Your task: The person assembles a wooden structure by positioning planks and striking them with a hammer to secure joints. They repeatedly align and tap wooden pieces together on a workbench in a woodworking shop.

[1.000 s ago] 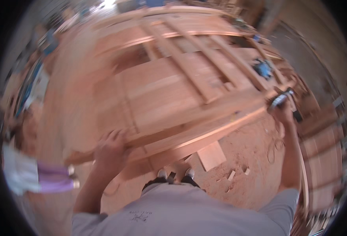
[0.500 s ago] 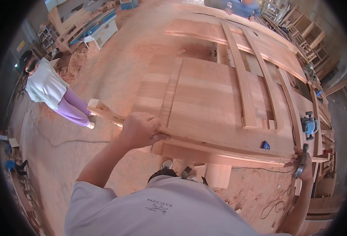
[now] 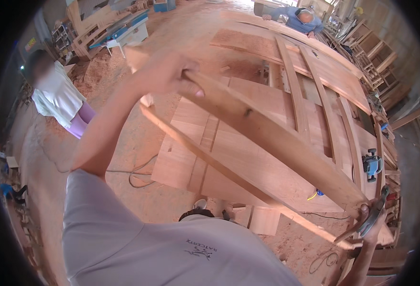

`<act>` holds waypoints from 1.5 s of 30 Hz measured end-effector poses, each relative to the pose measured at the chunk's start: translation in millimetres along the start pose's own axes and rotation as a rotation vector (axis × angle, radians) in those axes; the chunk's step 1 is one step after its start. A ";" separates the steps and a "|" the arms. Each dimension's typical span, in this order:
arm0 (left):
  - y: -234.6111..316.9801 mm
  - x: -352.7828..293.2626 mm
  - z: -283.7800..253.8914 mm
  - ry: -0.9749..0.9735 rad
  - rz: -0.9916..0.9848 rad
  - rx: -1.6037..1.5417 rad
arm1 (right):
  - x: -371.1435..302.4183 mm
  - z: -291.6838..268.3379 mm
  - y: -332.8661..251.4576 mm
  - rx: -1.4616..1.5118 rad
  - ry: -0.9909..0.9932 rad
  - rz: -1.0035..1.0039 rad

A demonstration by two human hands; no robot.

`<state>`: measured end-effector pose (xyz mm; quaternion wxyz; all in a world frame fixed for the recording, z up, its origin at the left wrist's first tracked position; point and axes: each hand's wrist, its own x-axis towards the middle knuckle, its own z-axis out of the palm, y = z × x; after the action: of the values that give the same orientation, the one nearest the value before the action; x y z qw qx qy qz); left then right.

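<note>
My left hand (image 3: 165, 74), blurred, is closed round the left part of a long wooden board (image 3: 267, 128), which is lifted and slants down to the right. Below it runs a thinner long wooden strip (image 3: 210, 159), roughly alongside the board; whether the two are joined is unclear. At their right end, my right hand (image 3: 373, 232) grips what looks like a hammer (image 3: 375, 212), with a dark head and a brown wooden handle. The fingers of that hand also lie against the board's end. Beneath the boards lies a broad wooden panel (image 3: 181, 164).
Several loose strips (image 3: 291, 81) lie across the panels. A blue router-like power tool (image 3: 372, 165) stands at the right, and a small blue tape measure (image 3: 319, 192) lies partly hidden. One person (image 3: 60, 93) stands at the left, another (image 3: 298, 21) leans at the far end. A cable (image 3: 134, 176) trails on the floor.
My left hand has risen and moved away from me, lifting the board off the panel and tilting it. The thinner strip now shows separately below. My right hand has dropped slightly, still with the hammer.
</note>
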<state>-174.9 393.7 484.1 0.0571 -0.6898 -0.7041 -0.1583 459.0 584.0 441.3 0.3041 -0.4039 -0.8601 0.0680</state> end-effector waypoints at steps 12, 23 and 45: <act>-131.4 125.4 76.9 -0.163 0.239 -0.168 | -48.7 77.3 -127.5 0.013 -0.004 0.160; -130.8 47.8 154.3 0.605 0.047 -0.223 | -90.7 156.7 -163.2 0.014 0.003 0.286; 50.7 -341.3 334.1 -0.700 -1.136 -1.614 | -221.0 280.8 -120.4 0.044 -0.044 0.936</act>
<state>-64.5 168.9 74.3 -0.7098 -0.0983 -0.5873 -0.3763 326.1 377.4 155.2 0.2308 -0.7404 -0.5899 0.2248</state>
